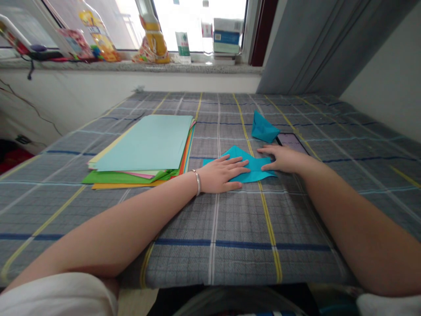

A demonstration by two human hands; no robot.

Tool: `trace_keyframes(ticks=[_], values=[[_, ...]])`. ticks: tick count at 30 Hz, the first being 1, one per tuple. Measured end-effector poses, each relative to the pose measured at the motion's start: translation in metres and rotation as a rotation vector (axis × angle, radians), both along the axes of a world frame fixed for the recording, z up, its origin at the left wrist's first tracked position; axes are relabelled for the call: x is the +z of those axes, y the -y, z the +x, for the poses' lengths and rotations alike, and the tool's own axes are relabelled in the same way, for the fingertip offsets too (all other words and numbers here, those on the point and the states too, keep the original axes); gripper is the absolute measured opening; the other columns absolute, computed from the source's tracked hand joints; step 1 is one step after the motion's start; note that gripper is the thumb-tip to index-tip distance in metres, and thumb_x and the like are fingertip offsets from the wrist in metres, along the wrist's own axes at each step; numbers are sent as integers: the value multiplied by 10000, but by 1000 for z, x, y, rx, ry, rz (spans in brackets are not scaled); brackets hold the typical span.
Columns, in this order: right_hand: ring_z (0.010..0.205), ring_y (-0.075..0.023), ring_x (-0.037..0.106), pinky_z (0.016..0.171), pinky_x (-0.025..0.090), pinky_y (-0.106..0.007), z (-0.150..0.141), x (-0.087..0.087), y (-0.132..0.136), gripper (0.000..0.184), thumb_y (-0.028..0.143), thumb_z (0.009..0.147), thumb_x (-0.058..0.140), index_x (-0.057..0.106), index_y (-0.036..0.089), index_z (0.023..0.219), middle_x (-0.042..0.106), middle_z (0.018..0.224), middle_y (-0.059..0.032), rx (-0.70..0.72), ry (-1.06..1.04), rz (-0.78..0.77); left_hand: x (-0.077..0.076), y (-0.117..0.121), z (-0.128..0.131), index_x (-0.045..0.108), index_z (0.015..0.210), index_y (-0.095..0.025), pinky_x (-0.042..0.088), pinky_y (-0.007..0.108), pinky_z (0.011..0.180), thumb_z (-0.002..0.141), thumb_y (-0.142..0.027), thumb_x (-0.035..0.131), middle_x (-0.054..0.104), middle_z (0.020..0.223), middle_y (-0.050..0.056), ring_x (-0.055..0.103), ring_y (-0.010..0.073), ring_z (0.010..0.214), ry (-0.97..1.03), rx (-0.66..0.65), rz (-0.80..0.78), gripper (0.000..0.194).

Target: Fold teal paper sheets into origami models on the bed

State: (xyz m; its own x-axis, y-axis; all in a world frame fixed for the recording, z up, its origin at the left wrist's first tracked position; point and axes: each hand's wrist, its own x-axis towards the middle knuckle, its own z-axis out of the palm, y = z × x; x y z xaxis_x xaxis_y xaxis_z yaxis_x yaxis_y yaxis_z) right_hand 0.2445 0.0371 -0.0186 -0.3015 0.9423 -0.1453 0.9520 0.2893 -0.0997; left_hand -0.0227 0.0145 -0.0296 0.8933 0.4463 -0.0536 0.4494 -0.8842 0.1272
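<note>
A creased sheet of blue paper (253, 165), partly folded with pointed edges, lies on the checked cloth in front of me. My left hand (225, 173) rests flat across its left part, fingers stretched to the right and slightly spread. On its right edge lies the thumb side of my right hand (279, 159), with the fingers apart and reaching left. Part of the paper is hidden under my left palm. Just beyond my right hand stands a folded blue paper shape (263, 128) with a raised point.
Left of my hands lies a stack of coloured paper (148, 142), pale blue on top. A phone (292, 142) lies behind my right hand. The checked tablecloth (184, 250) covers the surface. Bottles, including a yellow one (156, 41), and boxes (226, 37) line the windowsill.
</note>
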Motion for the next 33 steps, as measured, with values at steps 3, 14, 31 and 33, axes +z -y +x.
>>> trace_keyframes(ticks=[3, 14, 31, 33], values=[[1354, -336, 448, 1163, 248, -543, 0, 5, 2, 680, 443, 774, 670, 529, 250, 1411, 498, 1476, -72, -35, 50, 7, 1, 0, 0, 341, 1491, -213, 79, 449, 1225, 1006, -478, 370, 181, 1624, 43, 132, 231, 1512, -27, 6, -11, 554], [1274, -295, 536, 1082, 409, -416, 10, 13, 6, 685, 319, 743, 700, 542, 217, 1401, 556, 1426, -54, -88, 21, -57, 2, -1, 1, 333, 1494, -214, 73, 439, 1227, 1008, -481, 368, 169, 1629, 34, 117, 227, 1514, -36, 6, -8, 555], [817, -199, 610, 655, 394, -295, -61, -3, 33, 237, 329, 887, 521, 632, 202, 1053, 694, 958, -62, 71, -170, 170, -4, -2, 0, 328, 1465, -134, 135, 454, 1216, 996, -457, 408, 307, 1582, 117, 155, 219, 1507, 42, 13, 3, 575], [791, -191, 599, 646, 382, -290, -59, -5, 32, 248, 338, 890, 517, 616, 201, 1072, 685, 942, -58, 70, -176, 150, -4, -3, 0, 337, 1460, -134, 146, 451, 1214, 997, -463, 404, 320, 1577, 115, 160, 227, 1506, 44, 7, 19, 572]])
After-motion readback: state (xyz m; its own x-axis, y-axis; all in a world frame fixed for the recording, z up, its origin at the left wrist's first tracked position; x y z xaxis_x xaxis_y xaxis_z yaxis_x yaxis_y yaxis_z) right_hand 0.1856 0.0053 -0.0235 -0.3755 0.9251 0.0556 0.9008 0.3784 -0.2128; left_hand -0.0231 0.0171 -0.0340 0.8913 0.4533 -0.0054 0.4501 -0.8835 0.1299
